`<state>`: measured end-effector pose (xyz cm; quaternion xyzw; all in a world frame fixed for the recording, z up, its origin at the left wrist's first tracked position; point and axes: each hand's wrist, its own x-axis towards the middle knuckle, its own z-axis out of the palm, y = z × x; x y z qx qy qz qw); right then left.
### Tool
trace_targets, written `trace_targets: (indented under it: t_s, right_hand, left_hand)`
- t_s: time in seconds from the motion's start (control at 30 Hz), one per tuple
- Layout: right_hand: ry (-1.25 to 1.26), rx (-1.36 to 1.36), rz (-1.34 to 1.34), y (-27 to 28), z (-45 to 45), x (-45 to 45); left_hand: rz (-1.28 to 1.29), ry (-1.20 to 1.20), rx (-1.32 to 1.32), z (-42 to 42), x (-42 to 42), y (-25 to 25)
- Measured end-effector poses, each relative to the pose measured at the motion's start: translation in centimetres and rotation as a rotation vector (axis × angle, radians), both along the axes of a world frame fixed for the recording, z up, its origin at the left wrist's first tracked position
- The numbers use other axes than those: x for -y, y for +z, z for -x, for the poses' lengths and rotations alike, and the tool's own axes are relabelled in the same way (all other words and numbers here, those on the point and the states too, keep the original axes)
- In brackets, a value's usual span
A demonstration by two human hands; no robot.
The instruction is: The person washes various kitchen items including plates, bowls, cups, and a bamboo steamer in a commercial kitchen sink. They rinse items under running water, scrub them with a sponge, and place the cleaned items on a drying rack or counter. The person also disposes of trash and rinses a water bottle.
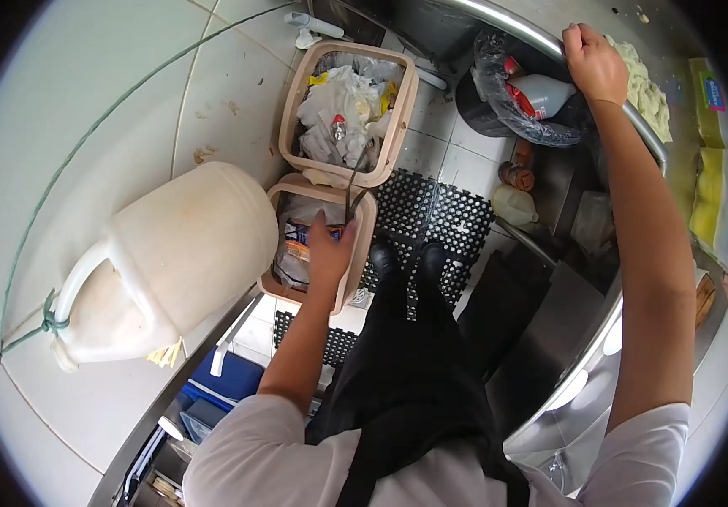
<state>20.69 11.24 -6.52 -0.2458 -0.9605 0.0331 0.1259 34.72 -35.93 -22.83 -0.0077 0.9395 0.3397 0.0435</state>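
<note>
My left hand (331, 250) reaches over the lower beige plastic bin (364, 253), which holds wrappers and clear plastic. A thin dark forked item (350, 196), possibly a strap or tongs, runs from the bin above down to my thumb. Blur hides whether my fingers grip it. My right hand (597, 66) is curled into a fist on the rounded steel counter edge (522, 25); nothing shows in it. Beside that fist lies a crumpled pale green cloth (643, 89). The upper beige bin (409, 108) holds crumpled white paper and yellow scraps.
A large whitish plastic jug (193, 222) lies tilted at left, tied by a green cord (85, 136). A black bin (481, 108) with a clear liner holds a grey bottle (544, 95). Perforated black mats (433, 206) cover the floor. Yellow sponges (709, 196) sit at far right.
</note>
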Motion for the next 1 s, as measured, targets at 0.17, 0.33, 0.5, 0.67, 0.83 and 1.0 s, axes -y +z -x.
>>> trace_targets:
  t_s: [0.17,0.33,0.5,0.67,0.83,1.0]
  right_hand:
    - [-0.022,0.011,-0.019,0.2,0.3,0.4]
    - [-0.028,0.029,-0.035,0.1,0.0,-0.1]
    - [0.028,-0.007,-0.015,-0.1,0.5,-0.1]
    - [0.024,-0.003,-0.06,0.0,0.1,-0.5]
    - [0.024,0.017,-0.005,0.3,0.2,0.2]
    - [0.008,0.013,0.008,0.1,0.2,0.0]
  left_hand:
    - [0.164,-0.092,0.55,1.9,-3.2,-3.0]
    - [-0.101,0.312,0.302,-2.2,3.8,-1.0]
    - [-0.186,0.701,0.482,-9.4,19.3,-5.2]
    - [-0.886,1.618,0.642,-10.7,22.0,1.4]
    - [-0.816,1.923,0.586,-16.4,27.7,0.9]
    - [0.071,0.782,0.215,-11.7,20.9,3.0]
